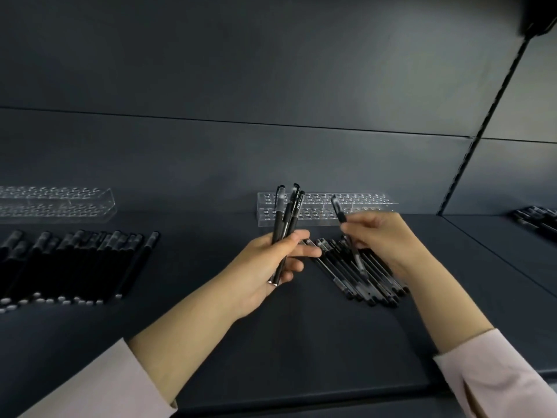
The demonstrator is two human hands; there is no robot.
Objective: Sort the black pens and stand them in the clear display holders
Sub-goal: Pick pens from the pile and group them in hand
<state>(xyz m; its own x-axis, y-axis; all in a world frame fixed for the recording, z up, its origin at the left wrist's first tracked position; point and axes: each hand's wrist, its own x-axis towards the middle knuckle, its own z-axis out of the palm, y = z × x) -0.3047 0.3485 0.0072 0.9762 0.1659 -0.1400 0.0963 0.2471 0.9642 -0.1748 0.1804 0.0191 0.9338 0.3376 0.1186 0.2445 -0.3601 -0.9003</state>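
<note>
Head cam, looks fwd/down, close over shelf (271, 342).

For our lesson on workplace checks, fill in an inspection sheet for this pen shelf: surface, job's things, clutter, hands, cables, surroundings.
Surface: dark shelf, flat and matte.
Job's things: middle holder and left holder, both clear, no pen seen standing in either; pen pile in front of the middle holder; pen row in front of the left holder.
Clutter: more pens at the far right.
Hands: left hand grips a bunch of pens upright; right hand pinches a single pen over the pile.
Cables: nothing seen.
Surroundings: dark back panel; slotted upright at the right.
</note>
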